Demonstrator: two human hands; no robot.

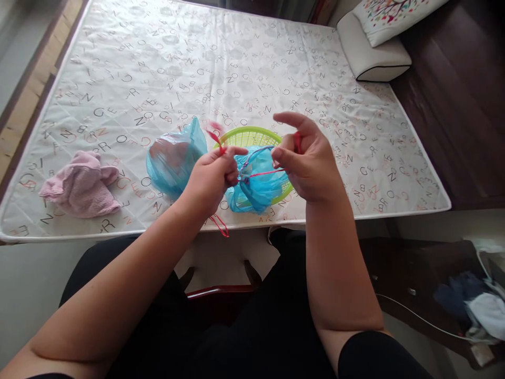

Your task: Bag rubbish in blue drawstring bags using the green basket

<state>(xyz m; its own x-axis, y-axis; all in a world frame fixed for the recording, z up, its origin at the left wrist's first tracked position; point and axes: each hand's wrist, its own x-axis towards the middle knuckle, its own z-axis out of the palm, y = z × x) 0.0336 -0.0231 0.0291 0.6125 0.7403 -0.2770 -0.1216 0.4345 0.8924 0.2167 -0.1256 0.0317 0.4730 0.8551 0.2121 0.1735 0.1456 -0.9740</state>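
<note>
My left hand (215, 176) is closed on thin cord, its index finger stretched toward the right. A red strand (215, 138) sticks up above that hand, and a red loop (221, 226) hangs below it. My right hand (305, 158) pinches the cord with thumb and fingers while its index finger points out. Red shows between its fingers too. Between the hands run a pink-red cord (268, 172) and a blue-purple cord (258, 151), with small dark knots near my left hand. Beneath them lies a blue plastic bag (256, 197) in a green basket (246, 130).
Left of the basket stands another blue plastic bag (173, 160) with something brownish inside. A crumpled pink cloth (84, 184) lies farther left on the letter-printed mattress (236, 68). A cushion (389, 23) leans on a white block (365, 50) at the back right.
</note>
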